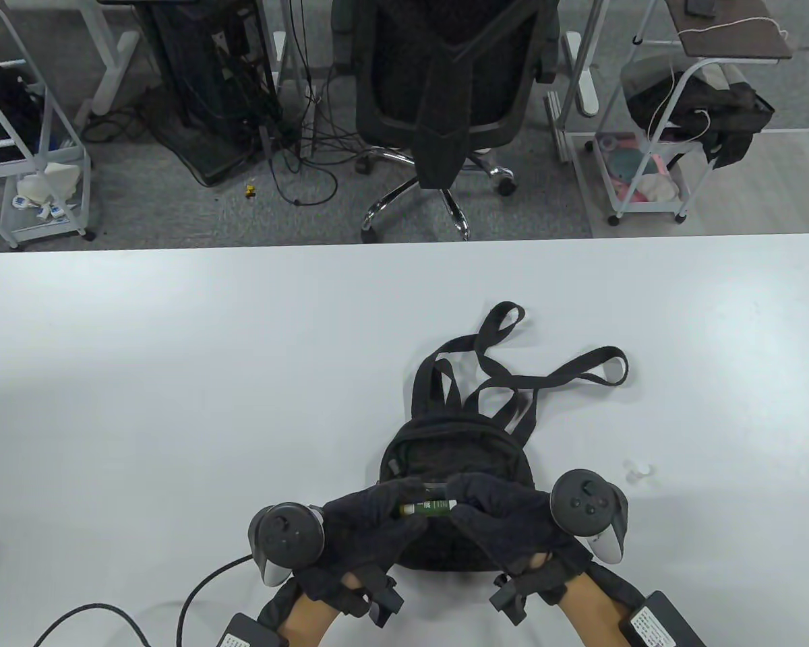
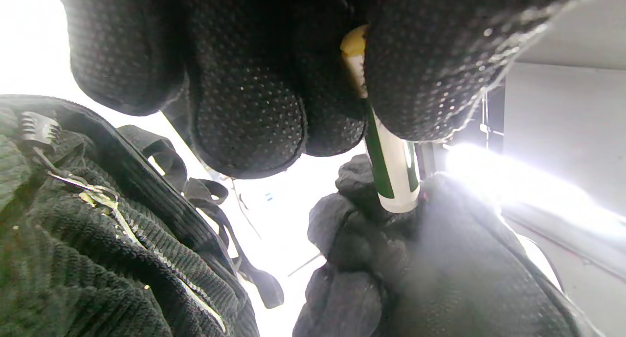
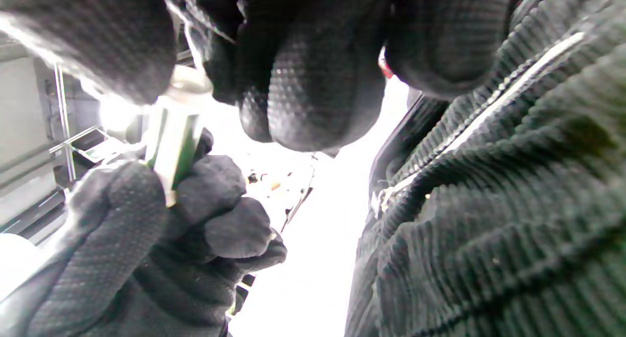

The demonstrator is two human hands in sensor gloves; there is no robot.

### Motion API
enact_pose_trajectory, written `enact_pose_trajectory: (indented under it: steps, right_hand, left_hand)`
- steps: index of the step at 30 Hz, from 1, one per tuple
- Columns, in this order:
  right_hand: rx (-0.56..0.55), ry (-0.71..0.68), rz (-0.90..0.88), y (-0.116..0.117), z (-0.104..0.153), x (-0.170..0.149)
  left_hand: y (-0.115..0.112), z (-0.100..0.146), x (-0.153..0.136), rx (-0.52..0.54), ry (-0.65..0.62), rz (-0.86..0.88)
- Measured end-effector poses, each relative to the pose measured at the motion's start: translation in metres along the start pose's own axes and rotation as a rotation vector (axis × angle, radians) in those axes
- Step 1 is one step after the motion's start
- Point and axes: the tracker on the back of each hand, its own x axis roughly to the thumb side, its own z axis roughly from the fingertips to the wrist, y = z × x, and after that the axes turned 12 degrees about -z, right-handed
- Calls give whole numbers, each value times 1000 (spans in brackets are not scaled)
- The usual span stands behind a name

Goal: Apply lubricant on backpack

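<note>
Your left hand [image 1: 371,522] and right hand [image 1: 502,515] meet over the backpack [image 1: 455,458], each gripping 1 end of the green-and-white lubricant stick [image 1: 428,507], held level between them. The backpack lies on the table [image 1: 175,377] directly under both hands, straps [image 1: 553,377] trailing away beyond your fingers.

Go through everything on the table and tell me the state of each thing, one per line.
Small black corduroy backpack: lying flat on the white table, straps spread, zipper pull visible.
Green-and-white lubricant stick: held above the backpack, gripped at both ends.
Left hand: grips one end.
Right hand: grips the other end.
Small clear cap: loose on the table, right of the backpack.
</note>
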Motion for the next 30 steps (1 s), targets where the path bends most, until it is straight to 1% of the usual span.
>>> enact_pose_trajectory:
  steps: [2, 4, 9, 12, 13, 17, 20, 23, 25, 27, 30]
  right_hand:
    - [-18, 10, -25, 0, 1, -1]
    - [-22, 18, -11, -1, 0, -3]
    - [-10, 23, 0, 1, 0, -3]
    - [27, -1, -56, 0, -1, -2]
    - [4, 5, -69, -1, -1, -2]
    - [-19, 22, -8, -3, -1, -6]
    - [-12, 39, -15, 0, 0, -7]
    - [6, 28, 4, 2, -1, -5]
    - [37, 15, -27, 0, -2, -4]
    - [40, 21, -86, -1, -2, -5]
    - [23, 26, -63, -2, -2, -7]
  left_hand:
    - [0, 0, 0, 3, -1, -3]
    - [0, 0, 0, 4, -4, -4]
    - [-1, 0, 0, 5, -6, -1]
    - [0, 0, -1, 8, -1, 9]
    - [0, 0, -1, 10, 0, 7]
    - [-1, -1, -1, 9, -1, 3]
    - [-2, -1, 0, 5, -4, -1]
    - [-2, -1, 1, 4, -10, -4]
    - [-1, -1, 1, 5, -15, -4]
    - [-1, -1, 1, 11, -15, -2]
    - [0, -1, 0, 13, -13, -1]
